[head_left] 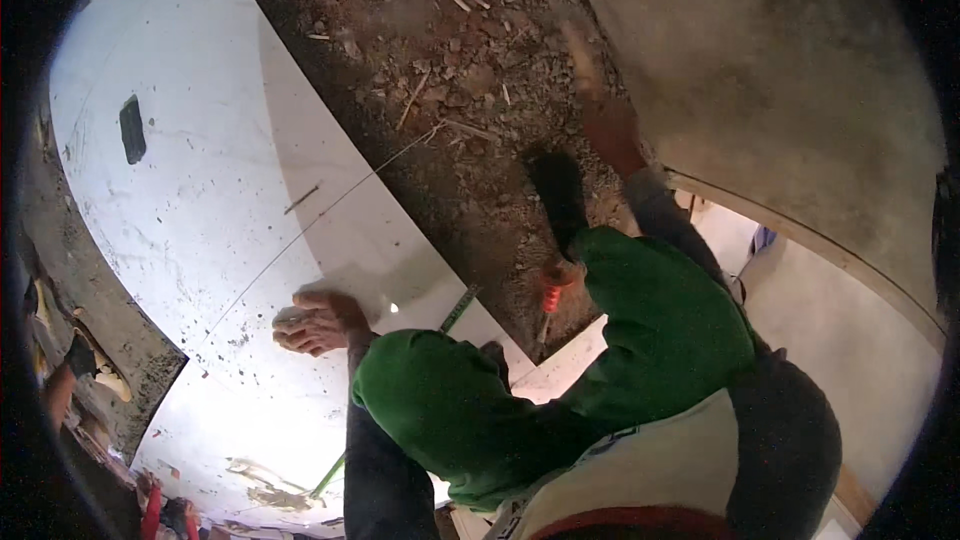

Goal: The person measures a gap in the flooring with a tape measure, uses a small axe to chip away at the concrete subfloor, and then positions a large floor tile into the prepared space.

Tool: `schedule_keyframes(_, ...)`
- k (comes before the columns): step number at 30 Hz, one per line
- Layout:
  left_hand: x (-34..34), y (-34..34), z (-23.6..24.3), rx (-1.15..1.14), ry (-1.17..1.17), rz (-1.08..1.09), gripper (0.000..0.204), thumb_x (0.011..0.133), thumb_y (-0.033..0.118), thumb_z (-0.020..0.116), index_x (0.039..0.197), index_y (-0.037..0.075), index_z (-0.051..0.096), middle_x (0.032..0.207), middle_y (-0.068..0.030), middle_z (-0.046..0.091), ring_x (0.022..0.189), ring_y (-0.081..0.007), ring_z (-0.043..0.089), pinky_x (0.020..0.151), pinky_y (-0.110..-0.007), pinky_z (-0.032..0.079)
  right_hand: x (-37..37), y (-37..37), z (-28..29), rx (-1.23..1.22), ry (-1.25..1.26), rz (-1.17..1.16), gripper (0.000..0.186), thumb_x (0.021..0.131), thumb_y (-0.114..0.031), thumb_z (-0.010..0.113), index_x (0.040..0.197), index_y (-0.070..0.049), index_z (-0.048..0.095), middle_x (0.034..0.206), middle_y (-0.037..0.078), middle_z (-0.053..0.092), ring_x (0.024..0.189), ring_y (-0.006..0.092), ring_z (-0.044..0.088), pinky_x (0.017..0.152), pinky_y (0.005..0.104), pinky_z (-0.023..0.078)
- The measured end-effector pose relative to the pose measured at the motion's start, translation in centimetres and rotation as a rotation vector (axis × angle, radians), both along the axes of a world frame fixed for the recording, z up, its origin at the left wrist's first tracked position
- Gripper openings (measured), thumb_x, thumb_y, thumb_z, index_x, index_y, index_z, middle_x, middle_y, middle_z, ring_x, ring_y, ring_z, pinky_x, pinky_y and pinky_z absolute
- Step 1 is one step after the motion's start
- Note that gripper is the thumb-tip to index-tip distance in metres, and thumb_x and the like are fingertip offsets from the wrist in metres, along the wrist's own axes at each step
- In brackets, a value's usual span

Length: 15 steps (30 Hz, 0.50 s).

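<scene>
My left hand rests on a large white tile with its fingers apart, slightly bent. A thin string crosses the tile above that hand. A green marked strip lies near the tile's edge, partly hidden by my green-trousered legs. My right hand reaches along the rough rubble bed beside the concrete wall; it is blurred, and I cannot tell what, if anything, it holds. An orange-handled tool stands or lies in the dirt by my dark foot.
The concrete wall curves along the right, with pale flooring below it. A dark oblong piece sits on the tile. At the lower left are another person's gloved hand and a red sleeve. A green bar lies at the bottom.
</scene>
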State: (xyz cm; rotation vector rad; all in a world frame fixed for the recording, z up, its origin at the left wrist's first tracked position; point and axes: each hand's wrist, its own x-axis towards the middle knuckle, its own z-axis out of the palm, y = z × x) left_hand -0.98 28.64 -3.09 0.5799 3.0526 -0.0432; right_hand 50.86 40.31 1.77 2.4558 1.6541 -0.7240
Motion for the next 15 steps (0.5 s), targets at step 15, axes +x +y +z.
schedule_keyframes(15, -0.6, 0.6, -1.1, 0.020, 0.077, -0.031, 0.087, 0.104, 0.069, 0.029, 0.156, 0.000, 0.028, 0.163, -0.0254, 0.026, 0.149, -0.0433, 0.030, 0.113, -0.060, 0.035, -0.1, -3.7, -1.7, 0.781, -0.112, 0.322, 0.043, 0.110, -0.038, 0.055, 0.118, 0.001, 0.070, 0.065, 0.007, 0.055, 0.051, 0.0223, 0.045, 0.050, 0.0442, 0.042)
